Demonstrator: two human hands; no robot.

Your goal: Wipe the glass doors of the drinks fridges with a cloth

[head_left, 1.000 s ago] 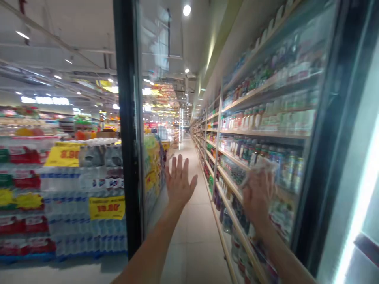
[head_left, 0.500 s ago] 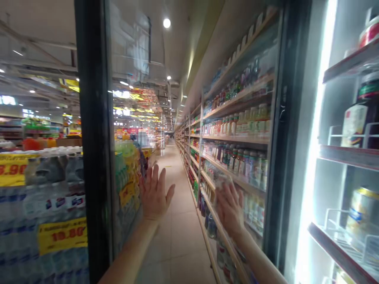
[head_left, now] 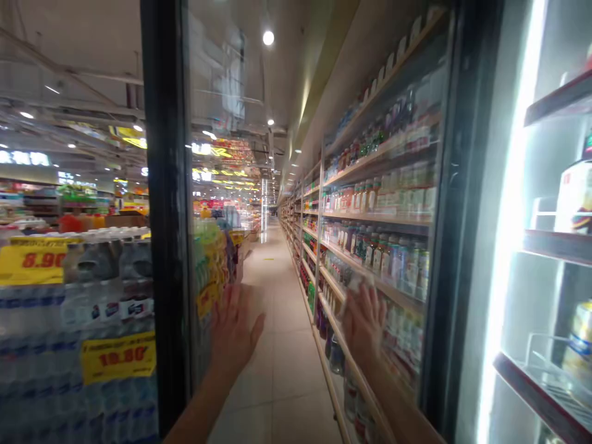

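In front of me stands a glass cooler door (head_left: 287,80) in a dark frame. My left hand (head_left: 237,324) lies against the glass left of middle, fingers apart, thumb to the right, slightly blurred. To the right, my right hand (head_left: 365,320) is raised to the pane with its fingers extended. A pale, crumpled cloth-like piece (head_left: 355,285) shows under those fingertips; motion blur and reflections hide its exact kind. Through the pane, or mirrored in it, bottles appear behind both hands.
On the right, a lit cooler holds wire shelves (head_left: 546,246) with bottles and a can. Stacked water packs (head_left: 115,308) with yellow price signs (head_left: 119,357) stand on the left. A long drink shelf (head_left: 379,219) and tiled aisle (head_left: 272,370) show in the glass.
The view has shifted, so the door and shelves sit further right. My left hand has slid down and left on the glass. My right hand has moved slightly against the pane.
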